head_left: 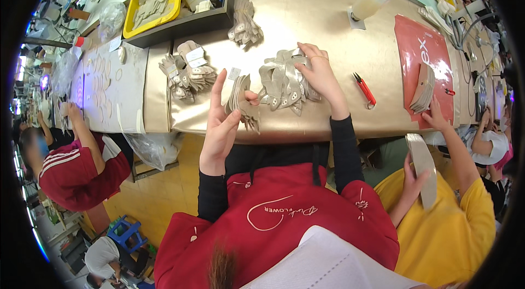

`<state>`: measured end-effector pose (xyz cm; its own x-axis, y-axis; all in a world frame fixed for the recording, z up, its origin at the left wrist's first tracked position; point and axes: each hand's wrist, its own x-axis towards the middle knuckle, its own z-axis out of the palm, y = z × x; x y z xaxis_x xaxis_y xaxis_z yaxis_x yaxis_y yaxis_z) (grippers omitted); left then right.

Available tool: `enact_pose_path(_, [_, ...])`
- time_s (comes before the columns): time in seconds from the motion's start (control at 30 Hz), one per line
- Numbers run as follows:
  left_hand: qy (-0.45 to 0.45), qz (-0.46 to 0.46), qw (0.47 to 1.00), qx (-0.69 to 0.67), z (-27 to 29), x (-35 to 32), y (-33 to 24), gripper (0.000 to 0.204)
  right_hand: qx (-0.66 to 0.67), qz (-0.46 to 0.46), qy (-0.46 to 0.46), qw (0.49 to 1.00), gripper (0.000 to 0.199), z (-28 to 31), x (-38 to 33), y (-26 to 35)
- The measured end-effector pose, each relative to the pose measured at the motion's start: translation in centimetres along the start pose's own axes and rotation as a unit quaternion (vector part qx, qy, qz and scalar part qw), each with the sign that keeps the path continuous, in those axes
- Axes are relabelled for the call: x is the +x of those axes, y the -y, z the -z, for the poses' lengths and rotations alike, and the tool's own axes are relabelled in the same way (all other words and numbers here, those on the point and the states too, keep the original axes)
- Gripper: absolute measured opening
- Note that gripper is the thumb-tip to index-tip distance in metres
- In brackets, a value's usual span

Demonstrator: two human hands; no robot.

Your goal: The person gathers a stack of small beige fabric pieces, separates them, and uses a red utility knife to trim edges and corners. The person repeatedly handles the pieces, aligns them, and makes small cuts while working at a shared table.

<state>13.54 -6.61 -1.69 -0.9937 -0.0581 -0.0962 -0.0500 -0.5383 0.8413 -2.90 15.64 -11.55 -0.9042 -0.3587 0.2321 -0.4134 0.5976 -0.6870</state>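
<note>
My left hand (219,133) is closed around a small stack of flat grey-beige cut pieces (238,95), seen edge-on, with its index finger pointing up. To its right lies a loose pile of similar curved pieces (281,81), some with small holes. Over that pile's right edge rests my right hand (322,76), thumb and index finger apart; its other fingertips are partly hidden. Bundles of like pieces (188,70) lie left of my left hand, and another bundle (245,25) sits farther back.
Red-handled snips (363,91) lie right of my right hand. A bottle (372,1) stands behind. At the back left is a dark box (217,18) with a yellow tray (131,24). At right, a co-worker in yellow (437,223) handles pieces by a red sheet (407,51).
</note>
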Motion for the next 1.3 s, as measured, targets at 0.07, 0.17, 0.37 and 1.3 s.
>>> enact_pose_path(0.07, [0.004, 0.012, 1.000, -0.006, 0.1, 0.0, -0.2, 0.080, 0.001, -0.032, 0.064, 0.997, 0.052, 1.4, 0.4, 0.1])
enact_pose_path(0.17, [0.009, 0.002, 1.000, 0.005, 0.3, 0.0, -0.3, 0.080, 0.046, -0.056, 0.114, 0.991, 0.047, 3.0, 0.3, 0.9])
enact_pose_path(0.37, [-0.016, -0.022, 0.995, 0.094, 0.3, 0.1, 0.1, 0.076, 0.112, -0.024, 0.119, 0.986, 0.037, 5.7, -2.5, 3.9])
enact_pose_path(1.3, [0.046, 0.114, 0.992, -0.022, -2.1, 0.1, 1.2, 0.075, 0.265, 0.154, 0.206, 0.929, 0.069, 6.0, -4.0, 10.3])
